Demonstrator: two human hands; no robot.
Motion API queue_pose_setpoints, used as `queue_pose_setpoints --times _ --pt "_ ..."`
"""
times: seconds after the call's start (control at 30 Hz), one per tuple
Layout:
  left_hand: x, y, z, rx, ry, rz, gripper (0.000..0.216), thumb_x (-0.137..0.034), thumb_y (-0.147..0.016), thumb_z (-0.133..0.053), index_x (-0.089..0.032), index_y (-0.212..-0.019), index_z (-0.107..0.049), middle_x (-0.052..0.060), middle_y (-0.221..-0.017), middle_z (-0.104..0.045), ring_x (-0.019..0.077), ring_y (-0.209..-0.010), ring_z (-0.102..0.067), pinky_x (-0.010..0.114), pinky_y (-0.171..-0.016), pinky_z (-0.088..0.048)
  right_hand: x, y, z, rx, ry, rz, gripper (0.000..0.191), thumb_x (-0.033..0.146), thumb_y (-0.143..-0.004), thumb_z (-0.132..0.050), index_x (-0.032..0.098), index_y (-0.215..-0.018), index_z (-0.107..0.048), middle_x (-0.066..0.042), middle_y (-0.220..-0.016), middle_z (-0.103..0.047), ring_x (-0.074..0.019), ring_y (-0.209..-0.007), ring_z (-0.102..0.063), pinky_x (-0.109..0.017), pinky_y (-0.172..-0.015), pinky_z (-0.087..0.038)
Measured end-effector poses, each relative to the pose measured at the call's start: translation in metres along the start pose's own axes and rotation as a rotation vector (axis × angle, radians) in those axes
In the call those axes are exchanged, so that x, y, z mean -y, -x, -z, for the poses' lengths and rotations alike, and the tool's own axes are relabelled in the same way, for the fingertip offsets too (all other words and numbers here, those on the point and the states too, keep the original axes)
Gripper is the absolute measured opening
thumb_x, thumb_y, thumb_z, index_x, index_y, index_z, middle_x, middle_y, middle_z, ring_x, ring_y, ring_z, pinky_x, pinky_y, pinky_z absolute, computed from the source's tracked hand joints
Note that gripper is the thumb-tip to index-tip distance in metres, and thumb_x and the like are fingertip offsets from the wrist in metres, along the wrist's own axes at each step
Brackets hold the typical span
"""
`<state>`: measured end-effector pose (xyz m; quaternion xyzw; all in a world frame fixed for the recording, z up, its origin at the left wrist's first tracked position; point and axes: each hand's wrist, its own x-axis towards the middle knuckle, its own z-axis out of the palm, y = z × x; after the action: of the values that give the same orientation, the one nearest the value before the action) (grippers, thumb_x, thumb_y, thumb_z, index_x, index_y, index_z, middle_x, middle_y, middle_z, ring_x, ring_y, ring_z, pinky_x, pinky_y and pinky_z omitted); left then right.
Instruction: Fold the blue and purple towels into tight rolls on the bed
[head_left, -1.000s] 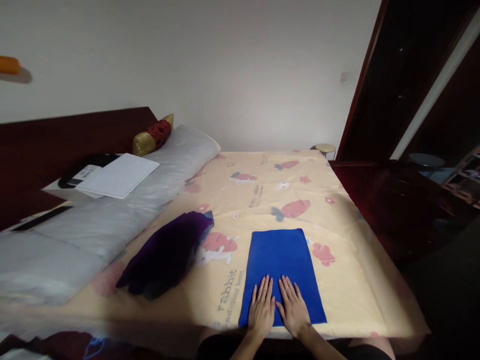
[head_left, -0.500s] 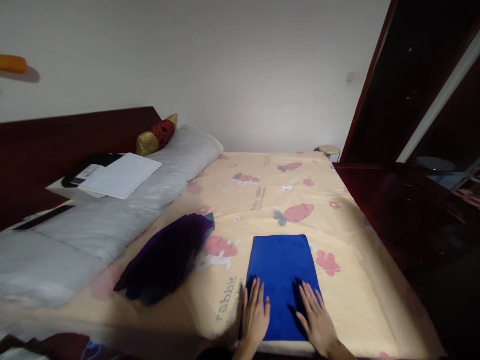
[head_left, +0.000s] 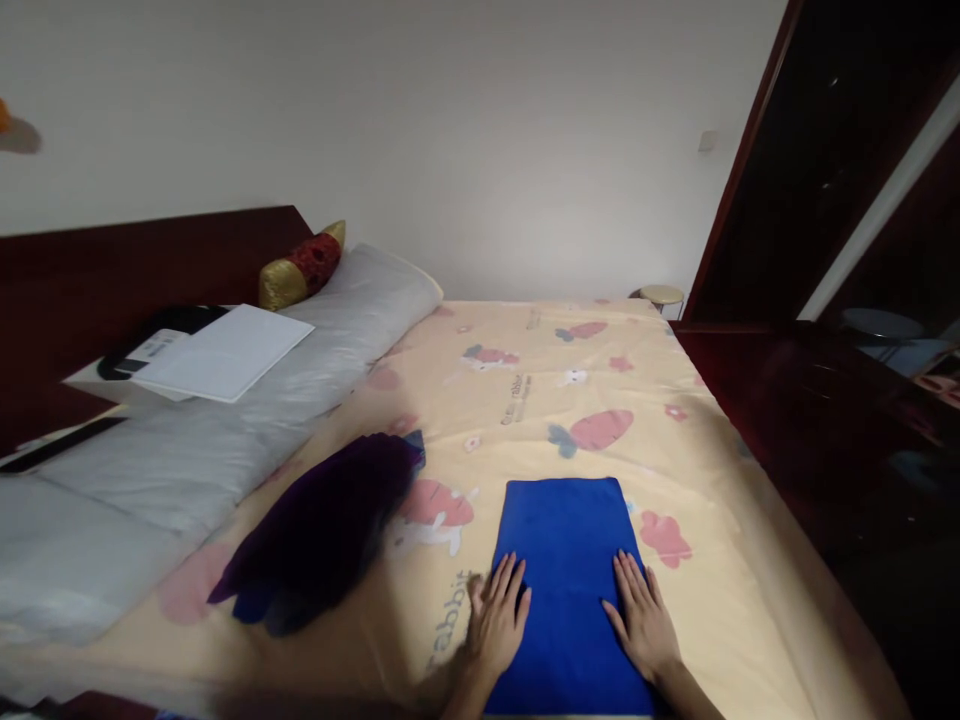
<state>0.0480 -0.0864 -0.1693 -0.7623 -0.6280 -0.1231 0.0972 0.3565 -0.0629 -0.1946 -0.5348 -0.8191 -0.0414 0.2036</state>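
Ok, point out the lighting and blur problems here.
Head view: the wall is brightest around its middle; a shadow darkens the bedsheet beside the left hand; the purple cloth is too dark to show its folds; clutter at the right edge looks smeared.

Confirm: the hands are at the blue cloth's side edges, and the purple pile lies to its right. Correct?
No: the head view shows the purple pile lying left of the blue cloth. The left hand and right hand are at the cloth's side edges.
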Motion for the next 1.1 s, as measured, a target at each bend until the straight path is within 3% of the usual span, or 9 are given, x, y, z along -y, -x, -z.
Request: queue_pose_setpoints --times 0.13,0.27,0.4,0.57,0.7,0.8,0.9,1.03,1.1 --pt "-0.005 -0.038 -0.001 0.017 0.030 -0.052 0.055 -0.028 -0.097 -0.032 -0.023 -0.150 -0.017 0.005 -0.153 -0.034 0.0169 -0.140 -0.032 0.038 -0.113 -0.028 0.023 -0.044 -0.001 0.045 -0.047 0.064 0.068 0.050 -0.097 -0.036 0.018 -0.152 -0.012 -0.008 -0.155 -0.022 -0.0248 -0.143 -0.022 -0.044 -0.117 -0.018" --pt "-0.014 -0.093 -0.017 0.028 0.050 -0.124 0.058 -0.020 -0.095 -0.027 -0.021 -0.150 -0.008 0.003 -0.155 -0.028 0.0148 -0.143 -0.025 0.035 -0.114 -0.027 0.052 -0.107 -0.024 0.111 -0.121 0.161 0.059 0.043 -0.100 -0.029 0.019 -0.151 -0.014 -0.006 -0.155 -0.021 -0.0218 -0.143 -0.021 -0.041 -0.117 -0.020" --pt "-0.003 -0.134 -0.041 0.022 0.054 -0.048 0.057 -0.026 -0.097 -0.027 -0.024 -0.150 -0.006 0.004 -0.154 -0.030 0.0159 -0.142 -0.028 0.038 -0.114 -0.029 0.039 -0.144 -0.049 0.183 -0.143 0.136 0.057 0.047 -0.099 -0.028 0.019 -0.149 -0.024 -0.007 -0.154 -0.025 -0.0219 -0.142 -0.023 -0.042 -0.116 -0.022" --pt "0.024 -0.138 -0.049 0.044 0.035 0.130 0.057 -0.041 -0.097 -0.030 -0.029 -0.150 -0.012 0.002 -0.157 -0.022 0.0210 -0.145 -0.020 0.044 -0.115 -0.025 -0.029 -0.143 -0.053 0.182 -0.025 -0.203 0.069 0.057 -0.097 -0.020 0.012 -0.150 -0.022 -0.010 -0.154 -0.025 -0.0225 -0.144 -0.019 -0.045 -0.117 -0.016" --pt "0.032 -0.134 -0.045 0.070 0.049 0.142 0.058 -0.043 -0.096 -0.032 -0.029 -0.150 -0.014 0.002 -0.157 -0.023 0.0215 -0.145 -0.019 0.045 -0.116 -0.023 -0.057 -0.134 -0.050 0.203 0.012 -0.218 0.076 0.062 -0.095 -0.016 0.010 -0.151 -0.015 -0.009 -0.156 -0.020 -0.0202 -0.145 -0.012 -0.043 -0.119 -0.010" --pt "0.028 -0.139 -0.038 0.058 0.046 0.146 0.056 -0.041 -0.096 -0.032 -0.031 -0.149 -0.016 0.002 -0.155 -0.027 0.0230 -0.144 -0.022 0.052 -0.117 -0.016 -0.051 -0.138 -0.049 0.204 0.012 -0.241 0.075 0.061 -0.096 -0.016 0.009 -0.150 -0.017 -0.010 -0.155 -0.023 -0.0216 -0.145 -0.015 -0.046 -0.119 -0.007" --pt "0.010 -0.149 -0.032 0.012 0.046 0.127 0.059 -0.037 -0.096 -0.032 -0.026 -0.150 -0.011 0.004 -0.156 -0.025 0.0257 -0.144 -0.021 0.057 -0.118 -0.010 -0.027 -0.152 -0.046 0.152 -0.030 -0.187 0.067 0.053 -0.098 -0.020 0.013 -0.151 -0.015 -0.009 -0.155 -0.022 -0.0225 -0.144 -0.017 -0.047 -0.119 -0.009" --pt "-0.022 -0.161 -0.039 0.049 0.112 -0.029 0.059 -0.026 -0.096 -0.027 -0.021 -0.150 -0.006 0.004 -0.156 -0.026 0.0189 -0.144 -0.023 0.045 -0.117 -0.022 0.016 -0.174 -0.050 0.227 -0.144 0.060 0.053 0.035 -0.100 -0.019 0.018 -0.151 -0.017 -0.004 -0.155 -0.021 -0.0174 -0.144 -0.017 -0.039 -0.117 -0.018" --pt "-0.026 -0.162 -0.047 0.067 0.125 -0.036 0.058 -0.027 -0.096 -0.028 -0.023 -0.150 -0.007 0.003 -0.155 -0.028 0.0176 -0.143 -0.025 0.042 -0.115 -0.027 0.024 -0.176 -0.054 0.281 -0.158 0.103 0.052 0.034 -0.100 -0.020 0.021 -0.150 -0.022 -0.003 -0.155 -0.023 -0.0172 -0.144 -0.018 -0.039 -0.116 -0.020"
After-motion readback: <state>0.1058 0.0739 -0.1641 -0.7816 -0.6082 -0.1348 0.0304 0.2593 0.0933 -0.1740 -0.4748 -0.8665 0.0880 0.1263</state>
